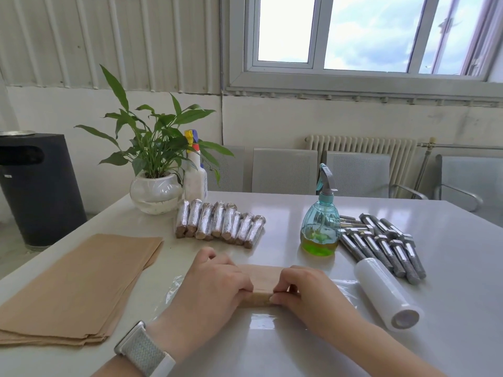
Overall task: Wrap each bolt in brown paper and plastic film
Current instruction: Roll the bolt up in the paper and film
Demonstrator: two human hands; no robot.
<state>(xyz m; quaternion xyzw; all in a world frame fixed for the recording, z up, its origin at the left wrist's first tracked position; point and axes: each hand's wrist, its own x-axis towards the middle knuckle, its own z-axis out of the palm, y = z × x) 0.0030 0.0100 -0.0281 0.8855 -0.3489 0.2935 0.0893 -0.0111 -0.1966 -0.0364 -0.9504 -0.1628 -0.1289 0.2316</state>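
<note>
- At the near edge of a glossy white table (408, 336), a person's left hand (215, 281) and right hand (304, 289) curl over a brown-paper-wrapped bolt bundle (262, 281), fingertips pinching its seam.
- Beneath the bundle lies a clear sheet of plastic film (261, 319), thin and clingy; it likely wrinkles unless kept taut.
- Inside, the steel bolt should feel heavy and rigid, the paper stiff but prone to springing open, so holding both ends seems wise.
- Bare grey steel bolts (381, 246) wait beside a white film roll (386, 292); finished film-wrapped bundles (220, 223) line up behind.
</note>
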